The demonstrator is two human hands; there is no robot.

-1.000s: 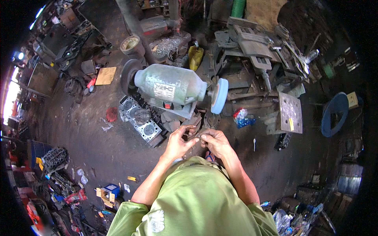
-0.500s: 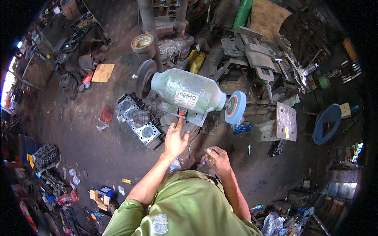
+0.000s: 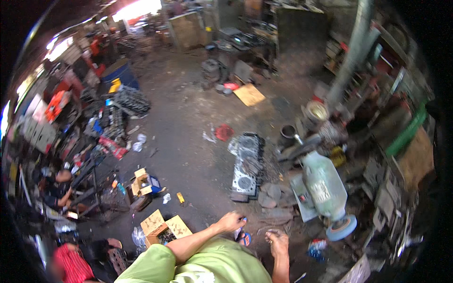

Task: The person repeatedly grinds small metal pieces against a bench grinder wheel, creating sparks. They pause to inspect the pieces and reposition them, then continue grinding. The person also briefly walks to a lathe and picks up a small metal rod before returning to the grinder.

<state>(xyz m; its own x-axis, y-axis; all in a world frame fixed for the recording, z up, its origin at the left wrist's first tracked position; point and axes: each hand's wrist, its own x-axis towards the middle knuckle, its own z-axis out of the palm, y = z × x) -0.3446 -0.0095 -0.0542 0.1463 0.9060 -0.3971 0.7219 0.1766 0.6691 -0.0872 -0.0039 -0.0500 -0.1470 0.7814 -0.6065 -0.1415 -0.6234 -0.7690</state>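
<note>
My left hand (image 3: 230, 221) is in front of my body at the lower middle, its fingers loosely apart with nothing visible in them. To its right, my right hand (image 3: 278, 239) is closed, thumb against fingers; whatever it may hold is too small to make out. On the right stands a pale green bench grinder (image 3: 323, 184), apart from both hands. A blue grinding wheel (image 3: 341, 228) is on its near end and a dark wheel (image 3: 300, 147) on its far end. Ahead of my left hand, an engine cylinder head (image 3: 246, 165) lies on the floor.
Open cardboard boxes (image 3: 163, 227) sit close to my left forearm. Engine parts (image 3: 127, 101) are piled at the left. Two other people are at the lower left, one in a red top (image 3: 75, 264). A metal post (image 3: 351, 56) rises behind the grinder.
The view has swung left, so the grinder now appears farther right. My left hand has come away from the grinder's red switch, which its finger was touching. My right hand remains closed.
</note>
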